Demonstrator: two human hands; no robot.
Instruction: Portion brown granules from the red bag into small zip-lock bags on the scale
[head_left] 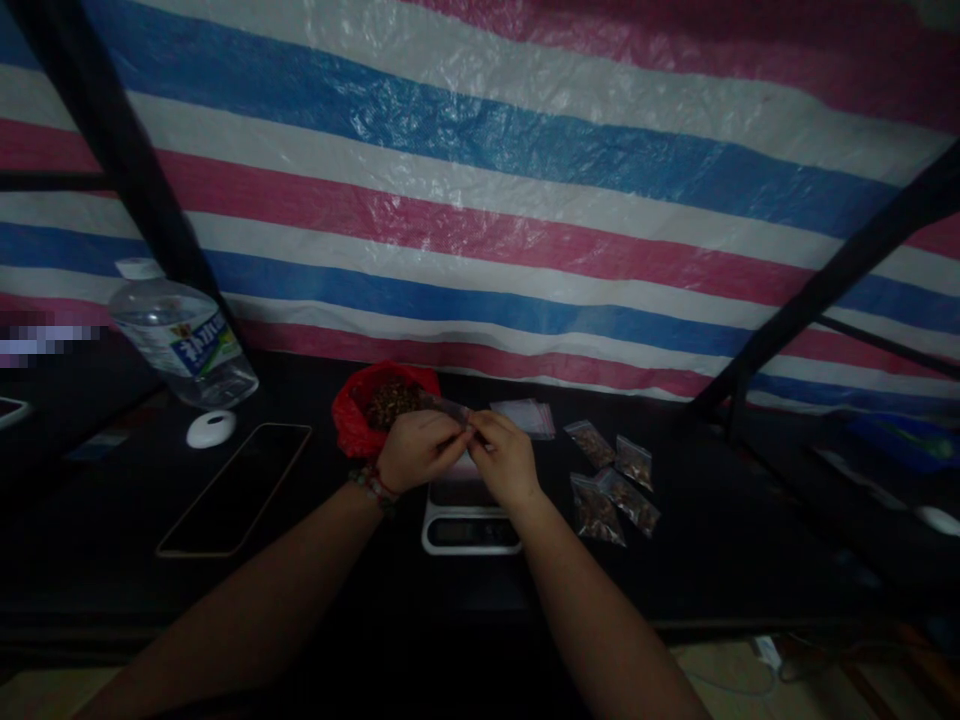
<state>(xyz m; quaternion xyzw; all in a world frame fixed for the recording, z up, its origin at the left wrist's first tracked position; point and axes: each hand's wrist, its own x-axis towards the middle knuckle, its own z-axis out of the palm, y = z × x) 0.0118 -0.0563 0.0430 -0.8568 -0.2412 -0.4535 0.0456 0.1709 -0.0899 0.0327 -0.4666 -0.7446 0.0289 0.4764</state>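
Note:
My left hand (pixel 421 448) and my right hand (pixel 508 458) meet above a small digital scale (pixel 471 535), fingers pinched together. Between them is a small clear plastic bag (pixel 450 408), mostly covered by the fingers; its contents are hard to make out. Just behind my left hand, a red plastic bag (pixel 351 420) stands open, holding a heap of brown dried bits (pixel 394 398). Flat clear zip bags (pixel 525 418) lie stacked beyond my right hand. Further right, several filled zip bags (pixel 598 508) with brown contents rest on the black table.
On the left are a large clear water bottle (pixel 184 330), a white mouse (pixel 211 429) and a dark phone (pixel 236 490). A striped plastic sheet (pixel 480 230) hangs behind the table. Black frame bars (pixel 825 285) slant up at both sides.

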